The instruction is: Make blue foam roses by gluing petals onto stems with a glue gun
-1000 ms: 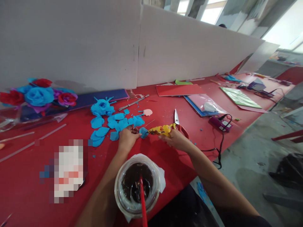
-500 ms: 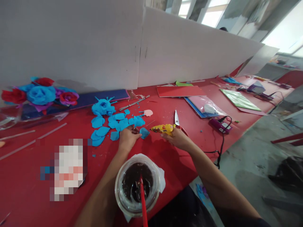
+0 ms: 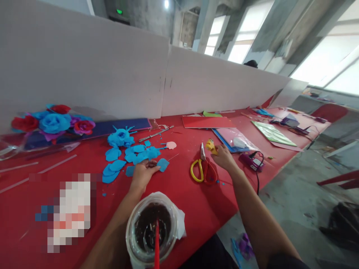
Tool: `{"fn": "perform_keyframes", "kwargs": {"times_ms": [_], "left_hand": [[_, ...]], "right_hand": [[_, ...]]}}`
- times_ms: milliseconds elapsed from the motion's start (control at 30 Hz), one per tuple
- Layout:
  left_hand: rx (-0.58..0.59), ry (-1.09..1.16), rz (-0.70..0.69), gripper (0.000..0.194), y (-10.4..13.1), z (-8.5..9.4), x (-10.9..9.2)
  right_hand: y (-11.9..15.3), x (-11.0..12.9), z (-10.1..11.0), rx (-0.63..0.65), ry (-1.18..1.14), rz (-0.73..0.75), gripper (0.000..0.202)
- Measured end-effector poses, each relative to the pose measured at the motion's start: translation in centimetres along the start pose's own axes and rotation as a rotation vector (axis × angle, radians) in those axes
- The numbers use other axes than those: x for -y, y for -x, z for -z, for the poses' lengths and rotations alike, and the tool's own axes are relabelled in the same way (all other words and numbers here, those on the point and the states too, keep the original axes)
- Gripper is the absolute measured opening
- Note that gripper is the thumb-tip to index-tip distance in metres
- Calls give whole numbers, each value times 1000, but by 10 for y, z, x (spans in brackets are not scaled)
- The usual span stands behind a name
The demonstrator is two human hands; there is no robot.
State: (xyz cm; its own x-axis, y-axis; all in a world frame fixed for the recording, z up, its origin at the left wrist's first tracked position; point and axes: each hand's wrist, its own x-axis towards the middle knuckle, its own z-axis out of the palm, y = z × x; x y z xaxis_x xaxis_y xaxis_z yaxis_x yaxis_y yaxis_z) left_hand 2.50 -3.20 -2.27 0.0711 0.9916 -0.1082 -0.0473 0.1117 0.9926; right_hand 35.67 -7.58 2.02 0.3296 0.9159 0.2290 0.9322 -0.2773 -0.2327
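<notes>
From where I sit, I see the left hand (image 3: 143, 176) pinching 1 blue petal (image 3: 163, 164) at its edge, just right of the loose blue petals (image 3: 114, 166) on the red table (image 3: 196, 220). The right hand (image 3: 226, 158) is curled around a yellow glue gun (image 3: 211, 146), just right of the blades of the scissors (image 3: 203, 168); I can't tell whether the gun touches the table.

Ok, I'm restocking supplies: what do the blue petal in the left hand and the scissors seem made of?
Blue petal: probably paper, perhaps crepe; matte, by its thin, shineless sheet. Scissors: metal blades, going by their silvery sheen; smooth, evenly coloured handles, perhaps plastic.
</notes>
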Motion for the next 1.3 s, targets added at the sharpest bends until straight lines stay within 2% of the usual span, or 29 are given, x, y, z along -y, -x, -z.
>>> {"fn": "perform_keyframes", "kwargs": {"times_ms": [67,167,233,300,400,500,567,633,700,800,867,900,1033,1133,1300], "left_hand": [[-25,27,12,28,1,-1,-2],[-43,47,19,28,3,-1,-4],[-66,63,16,31,3,1,-6],[-95,68,15,35,2,3,-8],[-124,57,7,41,2,9,-14],[-129,53,-19,39,5,15,-22],[-62,65,-38,34,9,19,-28],[29,82,-31,30,14,23,-36],[94,76,0,29,21,26,-44],[121,44,8,29,31,27,-56],[100,32,-1,30,34,27,-60],[88,25,-2,31,34,27,-60],[83,2,-32,33,31,27,-53],[40,-54,-126,36,27,27,-46],[-72,-205,-241,29,24,27,-37]], "right_hand": [[0,-9,-5,-10,34,-75,26],[-2,-18,-10,4,67,-106,23],[1,-18,-9,13,80,-108,21],[10,-11,-5,-35,100,-97,23],[40,12,2,-130,103,-7,26],[71,43,8,32,-12,66,27],[78,68,12,-14,-143,102,24],[71,95,16,-20,-368,201,25],[53,124,19,144,-623,279,24],[27,162,16,565,-988,360,28],[19,179,8,713,-1105,370,29],[18,184,4,724,-1128,374,28],[23,189,-13,711,-1142,373,23],[25,183,-16,704,-1241,260,27],[18,169,-15,417,-1340,-12,36]]}}
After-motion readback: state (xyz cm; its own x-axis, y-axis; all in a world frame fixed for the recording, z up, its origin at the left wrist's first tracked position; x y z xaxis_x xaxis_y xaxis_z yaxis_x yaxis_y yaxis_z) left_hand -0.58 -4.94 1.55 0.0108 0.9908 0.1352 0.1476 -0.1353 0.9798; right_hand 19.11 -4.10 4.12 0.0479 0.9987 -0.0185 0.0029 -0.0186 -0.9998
